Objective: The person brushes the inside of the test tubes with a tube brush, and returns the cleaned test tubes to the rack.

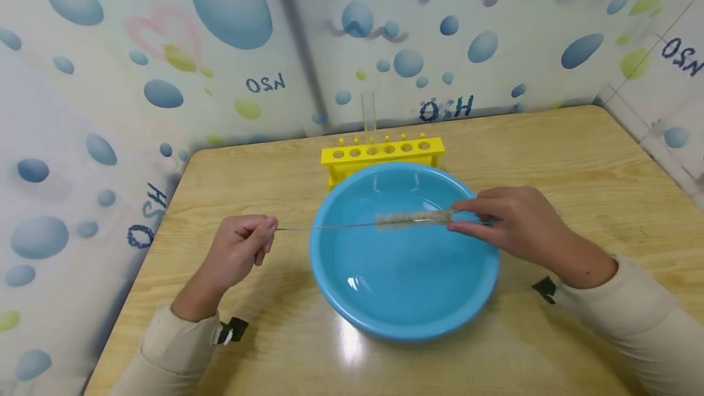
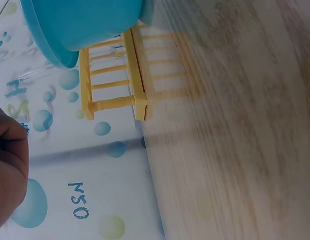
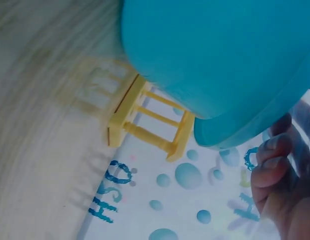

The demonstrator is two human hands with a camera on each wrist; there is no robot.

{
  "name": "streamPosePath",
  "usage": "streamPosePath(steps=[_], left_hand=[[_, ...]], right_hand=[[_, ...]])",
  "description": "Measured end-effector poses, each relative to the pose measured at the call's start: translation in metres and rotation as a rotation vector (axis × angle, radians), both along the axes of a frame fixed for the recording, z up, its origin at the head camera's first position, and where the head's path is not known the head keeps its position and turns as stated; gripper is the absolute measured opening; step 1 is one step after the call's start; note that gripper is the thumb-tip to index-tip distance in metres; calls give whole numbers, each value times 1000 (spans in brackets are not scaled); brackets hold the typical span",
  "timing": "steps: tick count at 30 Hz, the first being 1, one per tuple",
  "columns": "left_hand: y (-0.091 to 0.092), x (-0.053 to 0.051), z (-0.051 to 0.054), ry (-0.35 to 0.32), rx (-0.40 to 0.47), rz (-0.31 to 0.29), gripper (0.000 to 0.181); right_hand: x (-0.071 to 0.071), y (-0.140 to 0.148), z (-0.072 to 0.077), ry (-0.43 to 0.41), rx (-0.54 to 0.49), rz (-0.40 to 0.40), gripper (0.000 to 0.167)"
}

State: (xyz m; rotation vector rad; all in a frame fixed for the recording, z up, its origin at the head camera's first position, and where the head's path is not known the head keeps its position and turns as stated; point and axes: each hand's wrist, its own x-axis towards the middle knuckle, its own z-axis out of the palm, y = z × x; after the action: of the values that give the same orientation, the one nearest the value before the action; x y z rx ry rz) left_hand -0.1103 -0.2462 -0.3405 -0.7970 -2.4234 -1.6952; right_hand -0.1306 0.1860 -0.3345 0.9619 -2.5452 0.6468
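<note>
My left hand (image 1: 239, 249) pinches the thin wire handle of a test tube brush (image 1: 390, 220) left of the blue basin (image 1: 404, 330). Over the basin, my right hand (image 1: 517, 225) holds a clear test tube (image 1: 440, 217) between thumb and fingers. Brush and tube lie nearly level, in line with each other. Part of the pale bristles appears to be inside the tube; its exact mouth is hard to make out. In the wrist views, the left hand (image 2: 9, 170) and right hand (image 3: 275, 175) show only at the frame edges.
Behind the basin stands a yellow test tube rack (image 1: 385, 153) with one clear tube (image 1: 368, 113) upright in it. The wooden table (image 1: 231, 182) meets a wall (image 1: 220, 96) printed with blue bubbles. Bright glints show inside the basin.
</note>
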Motion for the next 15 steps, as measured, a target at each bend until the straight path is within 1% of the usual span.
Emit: streamPosePath(steps=[3,7,11,15], left_hand=[[-1,2,1,1,-13,5,45],[-3,4,3,7,-20,19,46],[-5,6,6,4,-27,14,45],[-8,5,8,-3,-13,6,45]], right_hand=[[4,3,0,-9,-5,-17,31],[7,7,1,-1,-2,-31,31],[10,12,2,9,13,-40,30],[14,18,4,14,30,-65,29]])
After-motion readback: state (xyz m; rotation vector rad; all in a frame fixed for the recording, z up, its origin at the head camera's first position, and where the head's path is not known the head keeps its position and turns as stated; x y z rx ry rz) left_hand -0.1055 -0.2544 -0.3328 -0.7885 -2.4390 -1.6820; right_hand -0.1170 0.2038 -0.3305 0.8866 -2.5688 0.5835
